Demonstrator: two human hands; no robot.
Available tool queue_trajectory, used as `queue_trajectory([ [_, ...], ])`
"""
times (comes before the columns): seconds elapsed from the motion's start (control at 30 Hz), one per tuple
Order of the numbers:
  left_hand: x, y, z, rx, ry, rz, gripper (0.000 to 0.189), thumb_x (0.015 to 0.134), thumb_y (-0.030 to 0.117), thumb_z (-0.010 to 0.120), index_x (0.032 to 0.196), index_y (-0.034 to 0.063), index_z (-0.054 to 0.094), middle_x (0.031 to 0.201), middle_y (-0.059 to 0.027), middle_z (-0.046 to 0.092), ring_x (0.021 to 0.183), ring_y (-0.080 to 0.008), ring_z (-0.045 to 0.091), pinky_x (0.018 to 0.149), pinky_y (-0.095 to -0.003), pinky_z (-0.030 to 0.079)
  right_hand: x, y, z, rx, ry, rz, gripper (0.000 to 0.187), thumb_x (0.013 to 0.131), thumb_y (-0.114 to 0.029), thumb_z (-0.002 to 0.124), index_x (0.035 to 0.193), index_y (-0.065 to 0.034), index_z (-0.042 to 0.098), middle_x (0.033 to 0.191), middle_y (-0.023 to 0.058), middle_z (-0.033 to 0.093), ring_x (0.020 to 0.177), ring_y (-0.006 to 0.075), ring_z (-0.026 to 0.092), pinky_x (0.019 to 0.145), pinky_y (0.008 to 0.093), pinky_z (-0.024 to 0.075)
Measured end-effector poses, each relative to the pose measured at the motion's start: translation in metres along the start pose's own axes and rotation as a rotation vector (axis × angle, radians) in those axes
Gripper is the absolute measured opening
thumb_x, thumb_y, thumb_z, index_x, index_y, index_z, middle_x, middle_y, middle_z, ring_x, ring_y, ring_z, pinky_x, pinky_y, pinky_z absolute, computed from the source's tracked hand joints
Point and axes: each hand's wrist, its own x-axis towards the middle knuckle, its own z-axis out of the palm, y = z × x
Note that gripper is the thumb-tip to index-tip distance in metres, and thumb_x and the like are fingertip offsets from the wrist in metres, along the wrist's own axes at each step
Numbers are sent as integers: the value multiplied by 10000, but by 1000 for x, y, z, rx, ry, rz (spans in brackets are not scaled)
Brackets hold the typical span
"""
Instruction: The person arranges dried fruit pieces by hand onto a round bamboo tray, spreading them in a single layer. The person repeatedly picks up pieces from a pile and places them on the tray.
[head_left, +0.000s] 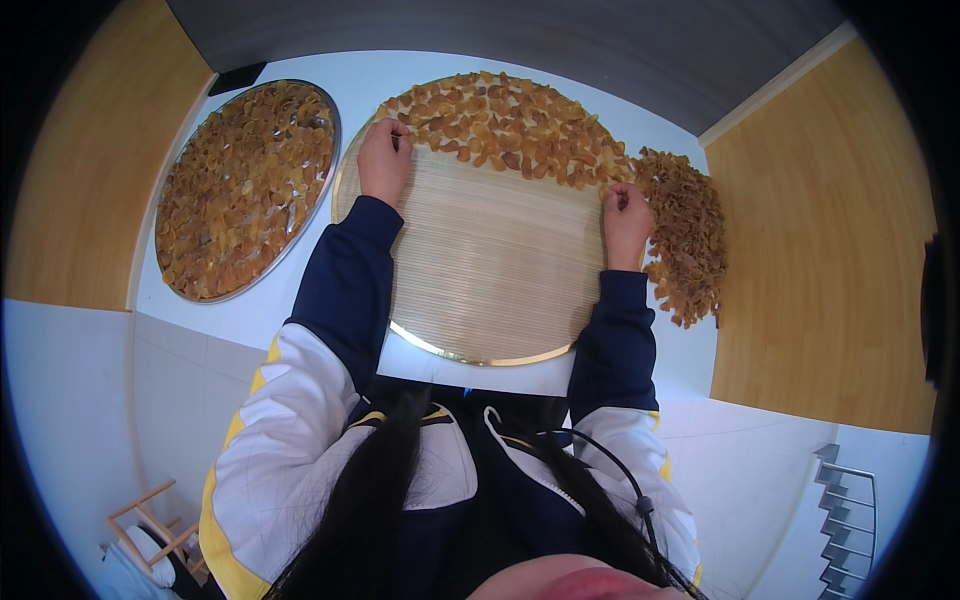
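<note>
A large round tray of thin pale slats (495, 277) with a shiny rim lies before me. Dried, amber-brown pieces (517, 124), perhaps fruit or nut slices, are spread over its far part; its near part shows bare slats. My left hand (386, 159) is over the tray's upper left edge, its fingertips pinched together beside the spread pieces. Near the right end of the spread, my right hand (628, 223) has curled fingers, thumb and fingertips together. Whether either hand holds a piece cannot be told, as the fingers hide what is between them.
A round metal-rimmed tray (335, 150) covered with similar pieces stands left on the white table (682, 367). A loose heap of pieces (686, 232) lies right of the slatted tray. Wooden panels (817, 247) flank the table, and a dark grey panel (487, 26) stands behind it.
</note>
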Motion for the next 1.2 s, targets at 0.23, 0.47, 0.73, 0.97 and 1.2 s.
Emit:
queue_trajectory([
  [0.23,0,-5,2,2,-10,-12,100,903,64,659,999,46,680,958,-136,677,845,-320,680,755,-415,536,-1,-4,-3,-66,-4,-5,103,874,-97,683,955,-41,712,791,135,702,719,295,690,667,382,541],
  [0.47,0,-3,3,70,-18,46,137,907,69,655,1033,63,707,1003,-117,686,893,-323,674,781,-418,531,-2,-4,-3,-73,40,-66,106,881,-98,682,958,-30,709,838,155,707,751,321,691,679,392,544],
  [0.73,-1,-5,0,120,-30,65,132,880,41,669,1004,62,707,988,-105,682,892,-309,674,774,-407,534,0,-2,-1,-30,28,-32,74,847,-97,685,901,-47,692,862,141,693,783,327,668,703,410,534],
  [0.97,-1,-7,1,158,-44,69,101,872,65,680,967,79,709,956,-95,679,878,-306,669,759,-411,532,0,1,-2,-183,-52,-215,44,794,-113,684,835,-101,693,907,92,679,923,322,608,861,443,475],
  [1.2,-1,-7,0,190,-51,76,94,874,90,688,965,87,712,942,-95,681,886,-306,663,764,-428,527,0,-3,-3,-135,-92,-215,58,807,-152,691,832,-119,731,921,56,707,951,308,613,889,437,436],
])
